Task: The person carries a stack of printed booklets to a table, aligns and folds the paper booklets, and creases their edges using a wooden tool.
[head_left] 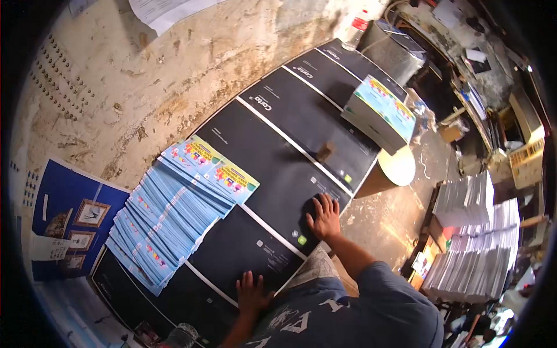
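Left hand and right hand rest with fingers spread on the desk — a pause, I'd judge. Booklets lie fanned beyond the left; taking any calls for a reach.

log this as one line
left hand: open on black printed tabletop | right hand: open on it | overlapping pale blue paper booklets: untouched

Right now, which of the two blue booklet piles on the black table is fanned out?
The booklet pile next to the blue board: its layers overlap in a slanting spread, whereas the other pile stands as one neat block.
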A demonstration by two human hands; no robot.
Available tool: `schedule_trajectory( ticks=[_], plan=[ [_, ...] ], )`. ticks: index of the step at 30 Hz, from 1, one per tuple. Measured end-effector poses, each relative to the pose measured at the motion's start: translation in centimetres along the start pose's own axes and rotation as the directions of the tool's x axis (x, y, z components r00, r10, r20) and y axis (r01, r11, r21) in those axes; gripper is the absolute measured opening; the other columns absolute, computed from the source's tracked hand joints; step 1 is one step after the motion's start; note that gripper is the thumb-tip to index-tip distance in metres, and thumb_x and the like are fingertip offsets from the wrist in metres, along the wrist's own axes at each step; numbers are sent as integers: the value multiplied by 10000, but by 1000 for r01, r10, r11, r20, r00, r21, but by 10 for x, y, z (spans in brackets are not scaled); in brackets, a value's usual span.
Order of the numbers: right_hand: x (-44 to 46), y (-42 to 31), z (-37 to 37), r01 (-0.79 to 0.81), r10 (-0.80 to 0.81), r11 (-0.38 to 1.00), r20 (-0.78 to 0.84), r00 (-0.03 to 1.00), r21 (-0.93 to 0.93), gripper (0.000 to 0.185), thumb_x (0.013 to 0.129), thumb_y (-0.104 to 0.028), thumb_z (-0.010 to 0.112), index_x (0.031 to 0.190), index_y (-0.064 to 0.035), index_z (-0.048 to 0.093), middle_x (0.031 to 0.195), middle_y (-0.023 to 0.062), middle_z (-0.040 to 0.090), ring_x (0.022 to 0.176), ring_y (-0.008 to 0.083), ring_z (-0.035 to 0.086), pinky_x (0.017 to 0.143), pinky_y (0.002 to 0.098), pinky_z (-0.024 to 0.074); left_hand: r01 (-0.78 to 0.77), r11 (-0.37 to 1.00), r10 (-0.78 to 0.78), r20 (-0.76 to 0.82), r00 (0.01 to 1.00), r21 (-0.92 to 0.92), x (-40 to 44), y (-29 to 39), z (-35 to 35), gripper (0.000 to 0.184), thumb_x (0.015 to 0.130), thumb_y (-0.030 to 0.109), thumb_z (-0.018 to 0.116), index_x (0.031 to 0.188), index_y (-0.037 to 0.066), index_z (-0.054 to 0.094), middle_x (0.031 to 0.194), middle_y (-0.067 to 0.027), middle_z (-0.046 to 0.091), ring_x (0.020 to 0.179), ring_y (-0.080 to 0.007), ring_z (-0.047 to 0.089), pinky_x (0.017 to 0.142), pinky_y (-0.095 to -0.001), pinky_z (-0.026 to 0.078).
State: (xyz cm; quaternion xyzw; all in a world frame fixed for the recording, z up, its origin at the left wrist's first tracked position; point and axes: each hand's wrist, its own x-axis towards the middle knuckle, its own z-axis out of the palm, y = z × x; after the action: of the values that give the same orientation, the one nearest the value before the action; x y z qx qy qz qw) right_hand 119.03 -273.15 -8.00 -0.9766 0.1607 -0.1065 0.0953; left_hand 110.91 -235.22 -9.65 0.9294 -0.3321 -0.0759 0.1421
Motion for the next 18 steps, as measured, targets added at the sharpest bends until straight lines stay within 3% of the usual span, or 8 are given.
schedule_trajectory(
  ticks=[6, 10, 11, 12, 13, 14, 15, 18],
  plan=[
    [3, 16, 12, 130, -130, 991, 6, 991, 8, 650, 808, -361, 681, 1352, -40, 532, 1445, 248, 462, 1346, 444, 407, 1137, 589, 251, 214, 972, -198, 154, 968, -94, 7, 10, -15, 792, 922, 622, 547, 1550, 184, 347, 1631, -157, 212, 1510, -318, 216, 1181, -591, 213],
    [15, 22, 12, 408, -424, 905, -217, 879, -118, 516, 1021, -346, 538, 1322, 72, 543, 1291, 266, 603, 1175, 456, 583, 959, 562, 460, 181, 959, -128, 237, 963, -219, 9, 4, -9, 728, 979, 529, 511, 1584, 204, 268, 1664, -109, 167, 1532, -272, 177, 1220, -521, 185],
    [9, 21, 16, 333, -358, 918, -87, 930, -216, 553, 1029, -389, 515, 1332, 72, 539, 1323, 257, 591, 1205, 444, 569, 984, 548, 441, 293, 938, -247, 231, 941, -187, 5, 10, -1, 728, 979, 529, 511, 1584, 204, 268, 1664, -109, 167, 1532, -272, 177, 1220, -521, 185],
    [-1, 33, 21, 356, -368, 920, -54, 928, -164, 617, 1010, -461, 505, 1401, 16, 492, 1443, 241, 496, 1336, 418, 463, 1065, 564, 349, 217, 956, -189, 153, 970, -199, 6, 13, 7, 725, 985, 527, 500, 1590, 215, 248, 1669, -106, 151, 1537, -269, 160, 1228, -514, 170],
    [8, 7, -8, 205, -142, 955, 277, 950, -214, 670, 1017, -482, 419, 1450, 30, 431, 1525, 289, 361, 1410, 427, 341, 1131, 554, 280, 130, 975, -118, 78, 990, -180, 4, 5, 7, 723, 991, 524, 490, 1596, 227, 229, 1674, -104, 134, 1542, -266, 143, 1237, -508, 156],
    [1, 23, 14, 292, -247, 922, 194, 949, -255, 671, 1009, -479, 433, 1480, -3, 409, 1572, 238, 320, 1466, 400, 270, 1167, 576, 216, 200, 967, -190, 79, 979, -158, 0, 5, 3, 723, 991, 524, 490, 1596, 227, 229, 1674, -104, 134, 1542, -266, 143, 1237, -508, 156],
    [-5, 10, 13, 244, -233, 943, 73, 970, -226, 738, 982, -672, 347, 1497, -153, 445, 1554, 131, 425, 1375, 378, 445, 1106, 549, 337, 188, 967, -168, 127, 978, -171, 6, 5, -2, 713, 993, 514, 489, 1596, 235, 231, 1674, -106, 132, 1543, -264, 139, 1236, -515, 150],
    [-1, 19, 31, 379, -372, 912, 76, 925, -159, 730, 983, -664, 354, 1491, -149, 449, 1550, 134, 428, 1373, 381, 447, 1101, 554, 339, 249, 945, -226, 124, 966, -213, 5, 7, 3, 693, 995, 503, 486, 1593, 250, 246, 1672, -114, 136, 1540, -267, 151, 1230, -532, 152]
  ],
)
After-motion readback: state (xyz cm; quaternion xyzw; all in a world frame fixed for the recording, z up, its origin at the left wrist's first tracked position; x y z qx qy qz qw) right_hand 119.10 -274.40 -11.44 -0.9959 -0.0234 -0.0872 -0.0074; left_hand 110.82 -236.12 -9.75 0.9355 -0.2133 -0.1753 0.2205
